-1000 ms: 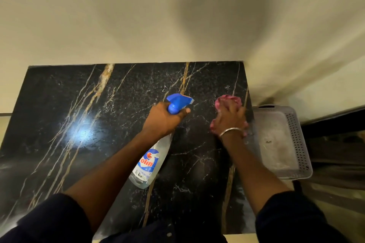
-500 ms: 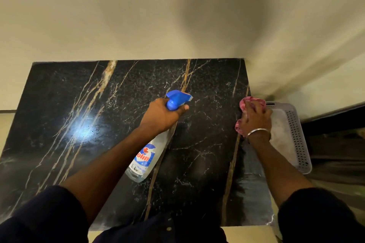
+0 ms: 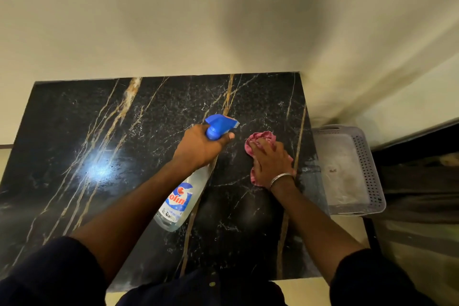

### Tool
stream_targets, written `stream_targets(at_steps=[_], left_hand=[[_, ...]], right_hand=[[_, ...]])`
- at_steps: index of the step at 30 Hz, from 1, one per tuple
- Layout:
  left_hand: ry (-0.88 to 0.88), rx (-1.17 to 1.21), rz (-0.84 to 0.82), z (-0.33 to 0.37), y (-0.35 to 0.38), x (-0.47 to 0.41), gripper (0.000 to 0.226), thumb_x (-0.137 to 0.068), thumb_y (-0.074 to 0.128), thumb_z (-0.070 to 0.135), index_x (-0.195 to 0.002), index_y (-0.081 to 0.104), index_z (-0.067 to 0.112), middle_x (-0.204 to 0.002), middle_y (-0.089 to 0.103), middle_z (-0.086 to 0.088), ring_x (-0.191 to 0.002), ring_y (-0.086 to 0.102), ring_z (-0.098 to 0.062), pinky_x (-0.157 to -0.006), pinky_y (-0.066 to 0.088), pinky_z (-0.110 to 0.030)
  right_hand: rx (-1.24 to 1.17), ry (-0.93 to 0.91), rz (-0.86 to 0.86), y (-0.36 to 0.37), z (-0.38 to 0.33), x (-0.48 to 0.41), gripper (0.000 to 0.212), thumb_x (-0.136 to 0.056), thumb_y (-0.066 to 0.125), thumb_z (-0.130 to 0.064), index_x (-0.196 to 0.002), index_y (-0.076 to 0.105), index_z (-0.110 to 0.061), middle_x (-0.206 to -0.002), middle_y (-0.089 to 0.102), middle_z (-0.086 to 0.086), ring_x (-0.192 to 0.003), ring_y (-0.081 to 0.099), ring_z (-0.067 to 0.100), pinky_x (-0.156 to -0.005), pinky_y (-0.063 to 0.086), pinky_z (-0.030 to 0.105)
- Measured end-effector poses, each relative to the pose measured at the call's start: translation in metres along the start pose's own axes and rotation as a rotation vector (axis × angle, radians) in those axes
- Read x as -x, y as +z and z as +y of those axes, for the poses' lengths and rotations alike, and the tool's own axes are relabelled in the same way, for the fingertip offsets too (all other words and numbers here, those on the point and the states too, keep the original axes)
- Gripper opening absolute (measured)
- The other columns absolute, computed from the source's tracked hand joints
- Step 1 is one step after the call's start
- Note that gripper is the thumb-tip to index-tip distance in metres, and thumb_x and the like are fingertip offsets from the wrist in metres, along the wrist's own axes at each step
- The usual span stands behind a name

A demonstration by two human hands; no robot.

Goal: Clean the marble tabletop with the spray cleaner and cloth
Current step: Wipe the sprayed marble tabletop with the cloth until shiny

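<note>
The left hand (image 3: 201,146) curls its fingers round the neck of the spray bottle (image 3: 178,204), with one fingertip lying under the blue plastic trigger head (image 3: 221,124). The bottle's long axis runs from its rounded clear base, near and left, up to the nozzle, which points far and right. Its smooth see-through body bears a blue, white and red label. To its right, the right hand (image 3: 270,161) lies flat with fingers straight and close together, pressing a crumpled pink cloth (image 3: 260,138) onto the marble tabletop (image 3: 124,181). A thin metal bangle (image 3: 282,177) circles that wrist. The glossy black slab carries gold and white veins. Just beside its right edge sits a pale perforated plastic basket (image 3: 367,169).
</note>
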State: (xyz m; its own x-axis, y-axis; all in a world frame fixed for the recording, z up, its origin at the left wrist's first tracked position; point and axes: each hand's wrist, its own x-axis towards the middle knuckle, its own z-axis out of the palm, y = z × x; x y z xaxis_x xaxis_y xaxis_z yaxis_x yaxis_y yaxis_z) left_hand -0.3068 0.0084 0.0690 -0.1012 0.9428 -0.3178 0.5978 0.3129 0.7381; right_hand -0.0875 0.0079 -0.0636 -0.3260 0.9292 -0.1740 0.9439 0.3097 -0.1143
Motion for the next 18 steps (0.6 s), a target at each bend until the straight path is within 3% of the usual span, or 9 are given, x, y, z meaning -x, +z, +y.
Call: stream_targets(at_steps=[3, 8, 12, 16, 18], left_hand=[[0.015, -0.012, 0.0, 0.001, -0.004, -0.001, 0.035, -0.084, 0.068, 0.046, -0.1, 0.062, 0.016, -0.068, 0.058, 0.005, -0.06, 0.056, -0.008, -0.056, 0.04, -0.019], [0.014, -0.025, -0.012, -0.001, -0.003, -0.001, 0.034, -0.084, 0.068, 0.045, -0.098, 0.061, 0.015, -0.069, 0.058, 0.003, -0.06, 0.055, -0.009, -0.056, 0.042, -0.02], [0.006, -0.013, -0.024, -0.005, 0.004, -0.001, 0.045, -0.083, 0.068, 0.049, -0.108, 0.062, 0.012, -0.075, 0.061, 0.001, -0.065, 0.058, -0.011, -0.059, 0.043, -0.022], [-0.007, 0.011, -0.019, -0.005, 0.011, 0.006, 0.042, -0.082, 0.069, 0.048, -0.105, 0.064, 0.013, -0.082, 0.065, -0.004, -0.071, 0.062, -0.017, -0.065, 0.05, -0.029], [-0.013, 0.016, -0.005, -0.008, 0.015, 0.009, 0.039, -0.081, 0.07, 0.048, -0.102, 0.065, 0.015, -0.079, 0.066, -0.004, -0.067, 0.061, -0.016, -0.063, 0.048, -0.029]], right_hand=[[-0.042, 0.206, 0.1, -0.003, 0.052, 0.01, 0.056, -0.082, 0.061, -0.03, -0.137, 0.05, -0.027, -0.14, 0.046, 0.006, -0.106, 0.045, 0.036, -0.083, 0.049, 0.044], [-0.046, 0.352, 0.164, -0.007, 0.105, 0.019, 0.052, -0.085, 0.062, -0.021, -0.136, 0.054, -0.018, -0.138, 0.049, 0.013, -0.102, 0.044, 0.042, -0.079, 0.044, 0.043], [-0.05, 0.422, 0.166, -0.002, 0.075, 0.015, 0.051, -0.086, 0.054, -0.028, -0.137, 0.052, -0.025, -0.14, 0.046, 0.01, -0.113, 0.044, 0.04, -0.085, 0.044, 0.044], [-0.072, 0.287, 0.131, 0.008, 0.004, 0.013, 0.052, -0.088, 0.052, -0.034, -0.139, 0.047, -0.027, -0.142, 0.045, 0.008, -0.111, 0.044, 0.037, -0.089, 0.044, 0.045], [-0.088, 0.192, 0.094, 0.014, -0.032, 0.016, 0.056, -0.088, 0.04, -0.04, -0.143, 0.043, -0.028, -0.143, 0.046, 0.005, -0.113, 0.046, 0.037, -0.092, 0.046, 0.049]])
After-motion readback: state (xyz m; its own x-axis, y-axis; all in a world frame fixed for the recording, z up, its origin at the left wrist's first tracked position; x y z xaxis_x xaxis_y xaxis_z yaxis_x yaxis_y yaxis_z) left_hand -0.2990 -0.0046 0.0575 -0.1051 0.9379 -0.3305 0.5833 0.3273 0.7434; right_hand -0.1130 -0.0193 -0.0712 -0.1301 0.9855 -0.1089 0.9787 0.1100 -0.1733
